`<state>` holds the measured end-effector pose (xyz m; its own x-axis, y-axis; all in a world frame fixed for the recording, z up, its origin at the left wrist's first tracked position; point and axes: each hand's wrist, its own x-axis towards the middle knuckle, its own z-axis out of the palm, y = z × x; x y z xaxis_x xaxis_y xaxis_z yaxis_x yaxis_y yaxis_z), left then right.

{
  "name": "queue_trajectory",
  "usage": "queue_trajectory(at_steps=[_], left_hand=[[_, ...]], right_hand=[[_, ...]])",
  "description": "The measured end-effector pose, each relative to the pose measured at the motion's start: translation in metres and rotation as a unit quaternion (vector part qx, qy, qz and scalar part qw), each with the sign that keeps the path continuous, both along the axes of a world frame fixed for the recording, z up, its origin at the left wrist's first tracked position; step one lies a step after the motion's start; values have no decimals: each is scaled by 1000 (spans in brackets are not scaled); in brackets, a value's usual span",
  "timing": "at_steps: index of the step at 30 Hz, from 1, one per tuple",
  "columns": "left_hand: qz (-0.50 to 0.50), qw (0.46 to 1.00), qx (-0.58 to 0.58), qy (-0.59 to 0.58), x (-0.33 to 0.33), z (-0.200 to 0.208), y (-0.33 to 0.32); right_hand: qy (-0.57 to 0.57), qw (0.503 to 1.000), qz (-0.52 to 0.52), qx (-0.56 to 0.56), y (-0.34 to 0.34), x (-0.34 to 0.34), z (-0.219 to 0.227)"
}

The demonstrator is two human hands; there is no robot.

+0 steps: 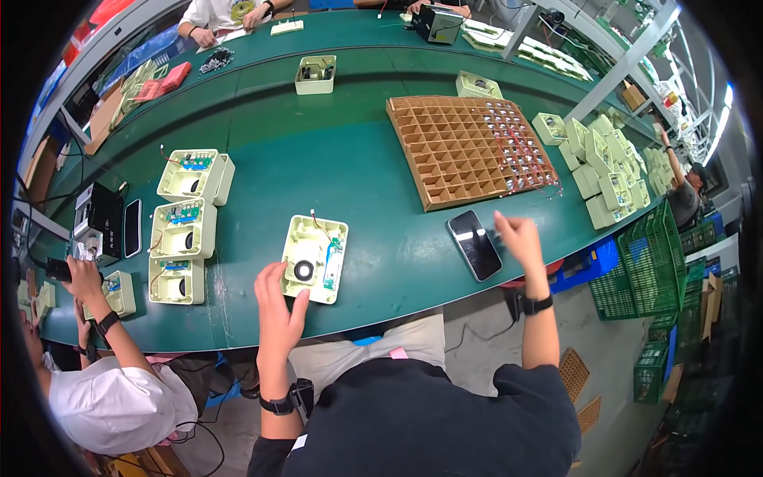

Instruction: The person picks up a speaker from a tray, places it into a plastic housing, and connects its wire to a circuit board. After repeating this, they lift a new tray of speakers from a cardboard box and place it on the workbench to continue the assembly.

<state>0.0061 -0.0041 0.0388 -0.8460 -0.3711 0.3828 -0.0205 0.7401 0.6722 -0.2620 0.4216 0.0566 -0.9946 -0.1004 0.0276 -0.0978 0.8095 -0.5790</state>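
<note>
A pale-green plastic housing [318,234] lies open side up in front of me. It holds a round black speaker [304,270], a narrow green circuit board [332,266] and a thin wire ending in a small white plug. My left hand [276,310] grips the housing's lower left corner, fingers along the left wall and thumb at the near edge. Off to the right, my right hand [520,242] is raised with its fingers curled together; whether anything small is in them is hidden. A dark-screened phone [475,245] lies just left of that hand.
A cardboard divider tray [437,151] with wired small parts in its right cells lies beyond the phone. Similar housings are piled at the right [608,167] and stacked at the left [184,219]. A co-worker's hand [82,278] works at far left. Green crates [652,258] stand right.
</note>
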Motion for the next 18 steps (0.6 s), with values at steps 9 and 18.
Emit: queue_trajectory(at_steps=[9,18], left_hand=[[-89,994,22,-51,-31,5,-16],[-84,995,32,-38,-26,11,-17]], right_hand=[[241,944,94,206,50,-125,20],[254,913,203,247,60,-139,58]])
